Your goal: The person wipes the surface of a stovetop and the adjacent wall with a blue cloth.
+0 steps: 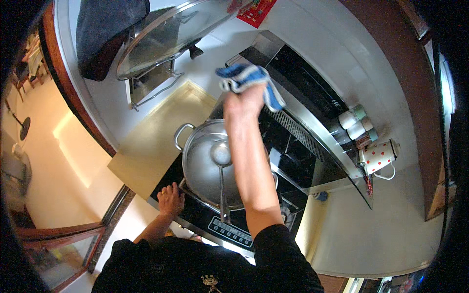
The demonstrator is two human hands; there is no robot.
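Observation:
My right hand grips a bunched blue-and-white striped cloth, held up in front of the black-and-steel range hood. That arm passes over a large stainless steel pot and hides part of its right side. Inside the pot leans a steel ladle, its bowl inside the pot and its handle crossing the near rim. My left hand rests palm down, holding nothing, on the black cooktop near its front left edge, just beside the pot.
A large glass lid stands in a wall rack at upper left, near a dark hanging cloth. Several jars and a red-dotted white enamel pitcher stand at right. A control panel fronts the cooktop.

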